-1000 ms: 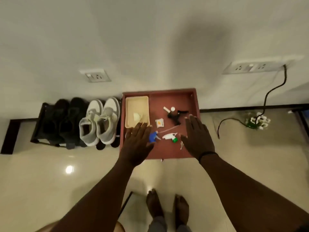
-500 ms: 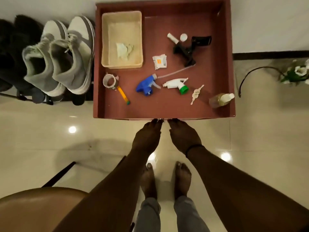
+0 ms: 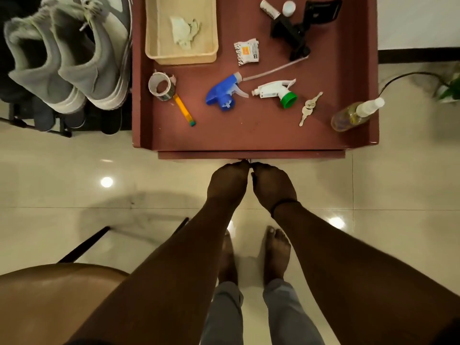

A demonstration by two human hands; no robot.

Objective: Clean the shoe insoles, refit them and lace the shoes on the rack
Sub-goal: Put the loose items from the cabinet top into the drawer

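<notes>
A pair of grey and white sneakers (image 3: 74,63) stands on the black shoe rack (image 3: 37,125) at the upper left, laces loose. Beside it is a red cabinet (image 3: 249,135) whose top carries a beige tray (image 3: 179,59) with a crumpled cloth (image 3: 184,31) and a small spray bottle (image 3: 353,114). My left hand (image 3: 229,183) and my right hand (image 3: 271,185) meet at the cabinet's front edge. Their fingertips pinch a small drawer knob (image 3: 249,160). The drawer front (image 3: 199,154) shows just below the top.
On the cabinet top also lie a blue spray head (image 3: 222,93), a white spray head with a green collar (image 3: 276,92), keys (image 3: 308,108) and a tape roll (image 3: 161,87). A brown chair seat (image 3: 49,295) is at the lower left. A black cable (image 3: 403,77) runs along the floor at right.
My hands came down from above the cabinet top to its front edge and stayed at the knob. The view has dropped closer to the cabinet.
</notes>
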